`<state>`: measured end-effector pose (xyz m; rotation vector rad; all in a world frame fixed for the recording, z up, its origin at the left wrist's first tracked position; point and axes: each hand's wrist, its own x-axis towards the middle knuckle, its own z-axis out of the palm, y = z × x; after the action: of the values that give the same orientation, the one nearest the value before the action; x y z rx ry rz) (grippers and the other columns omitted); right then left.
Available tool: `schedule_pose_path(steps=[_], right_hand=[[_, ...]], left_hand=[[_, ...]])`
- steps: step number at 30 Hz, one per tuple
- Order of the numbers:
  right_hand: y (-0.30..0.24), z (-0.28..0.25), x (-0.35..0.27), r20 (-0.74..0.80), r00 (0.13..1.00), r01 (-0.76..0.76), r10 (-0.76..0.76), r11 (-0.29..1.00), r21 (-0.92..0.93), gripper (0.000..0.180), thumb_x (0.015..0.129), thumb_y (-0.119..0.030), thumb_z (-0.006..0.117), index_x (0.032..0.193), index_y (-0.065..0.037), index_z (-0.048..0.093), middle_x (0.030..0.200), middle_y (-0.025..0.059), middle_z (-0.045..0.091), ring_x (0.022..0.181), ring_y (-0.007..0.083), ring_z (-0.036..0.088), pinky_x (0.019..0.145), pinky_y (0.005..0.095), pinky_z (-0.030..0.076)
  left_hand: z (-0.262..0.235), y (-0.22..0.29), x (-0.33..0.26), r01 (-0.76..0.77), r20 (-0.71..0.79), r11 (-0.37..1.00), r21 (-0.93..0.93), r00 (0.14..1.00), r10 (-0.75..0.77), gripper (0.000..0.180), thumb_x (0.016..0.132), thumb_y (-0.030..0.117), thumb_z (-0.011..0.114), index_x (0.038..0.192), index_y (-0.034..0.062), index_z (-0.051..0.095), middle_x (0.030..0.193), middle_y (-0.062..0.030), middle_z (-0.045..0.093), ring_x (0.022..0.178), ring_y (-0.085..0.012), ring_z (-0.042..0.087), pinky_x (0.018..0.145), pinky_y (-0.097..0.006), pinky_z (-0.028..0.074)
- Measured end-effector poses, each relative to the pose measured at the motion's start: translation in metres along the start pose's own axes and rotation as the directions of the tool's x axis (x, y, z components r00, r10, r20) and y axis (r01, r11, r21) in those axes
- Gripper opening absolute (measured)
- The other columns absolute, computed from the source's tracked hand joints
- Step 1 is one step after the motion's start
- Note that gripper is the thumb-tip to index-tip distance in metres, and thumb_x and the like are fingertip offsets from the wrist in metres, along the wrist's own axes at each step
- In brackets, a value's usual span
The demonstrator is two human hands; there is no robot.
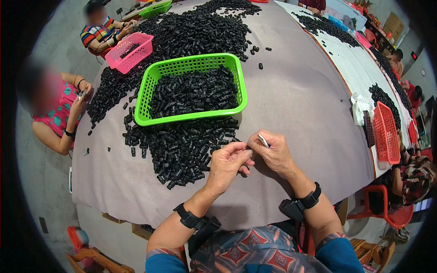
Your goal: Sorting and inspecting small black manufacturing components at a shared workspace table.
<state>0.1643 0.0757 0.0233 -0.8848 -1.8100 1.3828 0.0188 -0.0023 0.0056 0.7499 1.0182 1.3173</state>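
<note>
My left hand (229,164) pinches a small black cylindrical part (249,148) between thumb and forefinger, mostly covered by the fingertips. Close against it, my right hand (275,154) grips a slim pen-like tool (263,140) with a pale shaft; its tip is hidden by the fingers. Both hands meet above the cloth, right of a loose pile of black cylindrical parts (175,157). Just beyond that pile, a bright green plastic basket (191,119) holds many more of the same parts.
A grey-covered table (291,91) spreads around me. Farther off lies a large heap of black parts (200,34) with a pink basket (129,53) beside it. Two people work along the left edge. A second table at right carries a red basket (385,132) and a white plastic bag (361,108).
</note>
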Motion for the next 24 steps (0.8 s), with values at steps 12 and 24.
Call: schedule_pose_path(steps=[12, 24], right_hand=[[-0.003, 0.003, 0.002, 0.033, 0.985, 0.174, -0.171, 0.979, -0.111, 0.013, 0.08, -0.01, 0.068, 0.087, -0.001, 0.063, 0.076, 0.0051, 0.059, 0.066, 0.0099, 0.054, 0.059, 0.0251, 0.043], [0.0, 0.003, 0.0, 0.046, 0.997, -0.074, 0.067, 0.983, 0.168, 0.01, 0.087, -0.01, 0.061, 0.086, 0.0, 0.061, 0.075, 0.0001, 0.058, 0.068, 0.0061, 0.051, 0.06, 0.0236, 0.043]], left_hand=[[-0.001, 0.004, 0.001, 0.046, 0.002, 0.968, -0.248, 0.999, -0.047, 0.021, 0.093, 0.014, 0.051, 0.105, -0.0031, 0.057, 0.087, -0.0095, 0.063, 0.072, -0.0134, 0.063, 0.056, -0.025, 0.057], [-0.005, 0.003, 0.0, 0.117, 0.033, 0.956, -0.268, 0.993, -0.112, 0.021, 0.093, 0.016, 0.052, 0.103, -0.0021, 0.057, 0.084, -0.0085, 0.064, 0.068, -0.0117, 0.063, 0.058, -0.026, 0.057]])
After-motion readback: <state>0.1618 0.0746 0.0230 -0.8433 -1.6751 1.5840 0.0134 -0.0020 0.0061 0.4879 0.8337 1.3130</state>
